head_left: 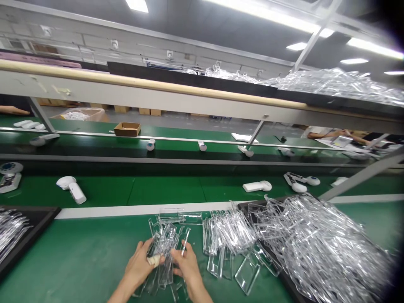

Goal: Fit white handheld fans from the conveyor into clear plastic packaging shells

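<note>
A loose heap of clear plastic frames [166, 271] lies on the green bench between my two hands. My left hand [139, 261] is curled around the left side of the heap, its thumb against the pieces. A pale wrap covers part of that thumb, and some fingertips are hidden behind the plastic. From the right, my right hand [187, 264] pinches a clear plastic frame [186, 240] that stands tilted between thumb and fingers. Just to the right, more clear frames [229, 231] lie in a rough row, with a few flat ones in front of them.
A black tray [280, 273] heaped with clear frames stands at right; another black tray [47, 219] is at left. White handheld devices [72, 189] lie on the green conveyor [164, 189] beyond a white rail. An overhead shelf [189, 94] crosses above. Other people's arms [334, 133] show across the line.
</note>
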{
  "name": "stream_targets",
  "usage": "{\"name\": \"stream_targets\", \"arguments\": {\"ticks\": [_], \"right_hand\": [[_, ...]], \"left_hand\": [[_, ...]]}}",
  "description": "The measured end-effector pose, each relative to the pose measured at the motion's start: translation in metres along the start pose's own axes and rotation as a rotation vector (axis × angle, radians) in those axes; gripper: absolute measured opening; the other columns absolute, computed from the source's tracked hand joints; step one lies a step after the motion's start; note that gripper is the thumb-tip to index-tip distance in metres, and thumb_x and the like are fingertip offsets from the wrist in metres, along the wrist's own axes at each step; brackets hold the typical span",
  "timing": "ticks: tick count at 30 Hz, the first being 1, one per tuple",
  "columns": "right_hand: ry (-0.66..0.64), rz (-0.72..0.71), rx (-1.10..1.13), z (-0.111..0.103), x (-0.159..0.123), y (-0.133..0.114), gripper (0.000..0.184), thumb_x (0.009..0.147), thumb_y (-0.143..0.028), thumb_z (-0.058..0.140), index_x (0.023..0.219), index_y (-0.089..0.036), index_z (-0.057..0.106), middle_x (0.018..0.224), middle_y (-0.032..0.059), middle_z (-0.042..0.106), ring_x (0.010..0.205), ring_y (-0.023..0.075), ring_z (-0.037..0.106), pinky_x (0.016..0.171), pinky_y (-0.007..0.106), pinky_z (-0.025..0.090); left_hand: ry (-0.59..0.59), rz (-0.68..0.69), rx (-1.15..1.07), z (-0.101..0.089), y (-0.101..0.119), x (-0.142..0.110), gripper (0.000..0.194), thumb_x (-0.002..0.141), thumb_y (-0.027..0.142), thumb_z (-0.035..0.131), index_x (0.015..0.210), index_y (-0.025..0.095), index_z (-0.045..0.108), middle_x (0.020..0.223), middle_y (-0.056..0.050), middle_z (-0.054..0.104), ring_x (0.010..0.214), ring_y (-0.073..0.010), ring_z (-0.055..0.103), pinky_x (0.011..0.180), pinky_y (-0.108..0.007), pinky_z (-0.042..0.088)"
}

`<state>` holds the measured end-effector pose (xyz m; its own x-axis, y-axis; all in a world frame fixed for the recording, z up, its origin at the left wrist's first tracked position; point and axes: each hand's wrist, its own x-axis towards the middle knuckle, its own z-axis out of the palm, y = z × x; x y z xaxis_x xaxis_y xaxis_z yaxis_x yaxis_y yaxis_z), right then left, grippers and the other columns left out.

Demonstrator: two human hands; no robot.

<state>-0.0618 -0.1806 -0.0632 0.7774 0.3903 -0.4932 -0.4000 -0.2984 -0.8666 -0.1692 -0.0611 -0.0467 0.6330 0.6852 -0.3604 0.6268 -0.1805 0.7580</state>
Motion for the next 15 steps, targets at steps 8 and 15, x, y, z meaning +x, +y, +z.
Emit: {"name": "stream_targets", "arguments": {"ticks": [8,15], "right_hand": [[-0.039,-0.065,0.112,-0.013,-0.005,0.009,0.061,0.056,-0.043,0.063,0.110,-0.018,0.048,0.074,0.0005,0.055,0.053,0.0158,0.055,0.037,0.023,0.039],[0.105,-0.225,-0.284,-0.071,-0.002,-0.003,0.061,0.073,-0.041,0.047,0.126,-0.011,0.043,0.096,0.0122,0.062,0.085,0.0269,0.062,0.069,0.037,0.052]], "left_hand": [[-0.070,-0.035,-0.407,0.034,-0.003,-0.014,0.072,0.059,0.055,0.062,0.119,0.018,0.051,0.108,-0.010,0.062,0.092,-0.0258,0.061,0.067,-0.030,0.051],[-0.171,-0.089,-0.610,0.080,0.036,-0.018,0.082,0.056,0.059,0.062,0.122,0.012,0.044,0.107,-0.014,0.060,0.091,-0.0264,0.061,0.069,-0.031,0.052]]}}
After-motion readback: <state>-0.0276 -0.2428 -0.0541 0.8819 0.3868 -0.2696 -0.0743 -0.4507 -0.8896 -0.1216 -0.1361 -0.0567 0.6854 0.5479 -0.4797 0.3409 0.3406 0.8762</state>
